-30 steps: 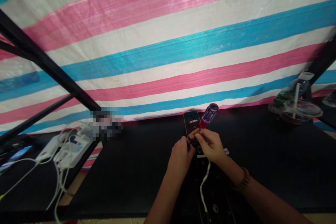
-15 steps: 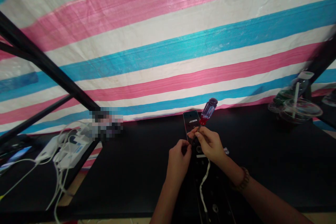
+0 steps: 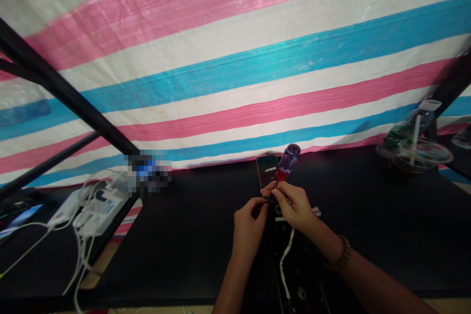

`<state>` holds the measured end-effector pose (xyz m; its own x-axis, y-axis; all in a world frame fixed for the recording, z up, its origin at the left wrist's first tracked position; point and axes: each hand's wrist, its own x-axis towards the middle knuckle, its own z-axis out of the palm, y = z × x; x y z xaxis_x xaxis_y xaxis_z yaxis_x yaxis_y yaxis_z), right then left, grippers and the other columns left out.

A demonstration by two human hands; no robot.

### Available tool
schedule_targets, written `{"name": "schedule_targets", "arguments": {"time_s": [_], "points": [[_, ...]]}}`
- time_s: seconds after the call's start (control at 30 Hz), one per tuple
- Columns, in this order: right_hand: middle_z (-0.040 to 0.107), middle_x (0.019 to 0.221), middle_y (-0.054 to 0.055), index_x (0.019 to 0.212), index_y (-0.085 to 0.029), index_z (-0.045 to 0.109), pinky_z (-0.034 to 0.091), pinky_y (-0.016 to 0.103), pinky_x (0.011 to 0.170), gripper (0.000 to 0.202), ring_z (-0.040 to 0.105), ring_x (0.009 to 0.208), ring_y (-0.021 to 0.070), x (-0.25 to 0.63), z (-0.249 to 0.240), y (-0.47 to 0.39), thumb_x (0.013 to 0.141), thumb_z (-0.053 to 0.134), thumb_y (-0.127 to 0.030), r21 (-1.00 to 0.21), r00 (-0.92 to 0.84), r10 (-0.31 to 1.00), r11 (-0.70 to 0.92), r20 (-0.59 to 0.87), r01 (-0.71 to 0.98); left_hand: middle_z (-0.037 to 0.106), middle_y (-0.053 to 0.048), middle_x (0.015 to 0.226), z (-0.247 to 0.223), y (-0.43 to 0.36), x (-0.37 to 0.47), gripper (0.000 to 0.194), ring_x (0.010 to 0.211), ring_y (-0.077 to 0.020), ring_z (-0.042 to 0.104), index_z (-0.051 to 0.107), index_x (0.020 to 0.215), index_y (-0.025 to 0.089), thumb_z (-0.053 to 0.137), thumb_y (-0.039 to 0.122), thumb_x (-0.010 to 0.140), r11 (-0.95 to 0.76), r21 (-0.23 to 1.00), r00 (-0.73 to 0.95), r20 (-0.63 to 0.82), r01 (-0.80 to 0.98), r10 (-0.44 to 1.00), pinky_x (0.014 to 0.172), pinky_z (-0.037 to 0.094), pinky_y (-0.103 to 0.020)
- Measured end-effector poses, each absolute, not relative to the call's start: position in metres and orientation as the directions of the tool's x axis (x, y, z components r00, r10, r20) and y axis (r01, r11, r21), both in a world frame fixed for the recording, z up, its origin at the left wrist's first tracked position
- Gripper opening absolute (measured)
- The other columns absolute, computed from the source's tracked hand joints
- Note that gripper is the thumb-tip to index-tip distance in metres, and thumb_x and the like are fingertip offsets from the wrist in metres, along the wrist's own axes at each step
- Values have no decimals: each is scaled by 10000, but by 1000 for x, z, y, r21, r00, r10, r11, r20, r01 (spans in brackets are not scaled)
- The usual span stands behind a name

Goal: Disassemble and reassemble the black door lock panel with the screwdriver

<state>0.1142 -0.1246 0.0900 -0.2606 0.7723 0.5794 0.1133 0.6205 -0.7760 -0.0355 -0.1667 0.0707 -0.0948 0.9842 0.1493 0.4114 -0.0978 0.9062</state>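
A screwdriver [image 3: 289,161] with a clear purple and red handle leans up to the right, its shaft pinched in the fingers of my right hand [image 3: 297,207]. Close on its left, my left hand [image 3: 249,223] has thumb and forefinger pressed together near the screwdriver's tip; what lies between them is too small to make out. Beneath both hands is a dark device [image 3: 302,265] with round holes and a white label. A white wrapped cable [image 3: 283,260] runs along it. Behind the hands lies a flat phone-like panel [image 3: 268,164] with a small label, partly covered by my fingers.
The black table [image 3: 184,235] spreads to both sides. At the left are a power strip [image 3: 99,213] with tangled white cables and a lit phone [image 3: 27,215]. A plastic bowl [image 3: 423,154] and a bottle [image 3: 427,113] stand at the right. Striped sheeting [image 3: 257,73] hangs behind.
The screwdriver's handle has tipped slightly left and dropped a little, with my right hand still around its shaft. My left hand has barely moved.
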Motion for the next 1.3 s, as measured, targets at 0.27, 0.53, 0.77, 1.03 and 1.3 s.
{"name": "schedule_targets", "arguments": {"time_s": [0.27, 0.53, 0.77, 1.03, 1.3], "points": [[733, 874, 57, 1005, -201, 618, 561, 260, 760, 191, 721, 827, 166, 116, 91, -124, 984, 428, -203, -735, -277, 736, 665, 618, 129, 764, -29, 844, 72, -166, -35, 163, 785, -192, 720, 735, 909, 186, 601, 254, 845, -80, 898, -106, 138, 433, 985, 716, 537, -270], [741, 937, 69, 987, -206, 633, 562, 266, 811, 216, 720, 859, 165, 114, 90, -126, 983, 419, -182, -727, -306, 717, 678, 626, 103, 763, -35, 879, 69, -166, -36, 155, 812, -194, 719, 729, 900, 186, 609, 267, 847, -92, 899, -96, 147, 429, 984, 744, 538, -276], [746, 974, 74, 1012, -203, 649, 559, 270, 844, 236, 720, 909, 165, 114, 88, -126, 986, 416, -177, -722, -288, 713, 686, 640, 94, 758, -28, 855, 69, -166, -36, 154, 793, -187, 710, 724, 910, 187, 610, 267, 844, -74, 900, -111, 134, 430, 985, 732, 530, -272], [746, 1014, 84, 1025, -200, 649, 554, 281, 874, 245, 716, 962, 173, 113, 88, -127, 980, 411, -162, -685, -303, 681, 720, 666, 111, 753, -31, 830, 74, -168, -34, 155, 756, -183, 703, 719, 889, 180, 617, 277, 823, -54, 914, -140, 120, 403, 983, 684, 528, -257], [714, 855, 64, 972, -199, 639, 554, 274, 752, 241, 690, 777, 172, 115, 91, -127, 994, 400, -221, -703, -329, 708, 694, 625, 159, 761, -44, 899, 76, -166, -35, 171, 817, -196, 715, 709, 939, 179, 596, 265, 845, -67, 909, -100, 118, 411, 988, 737, 535, -277]]}}
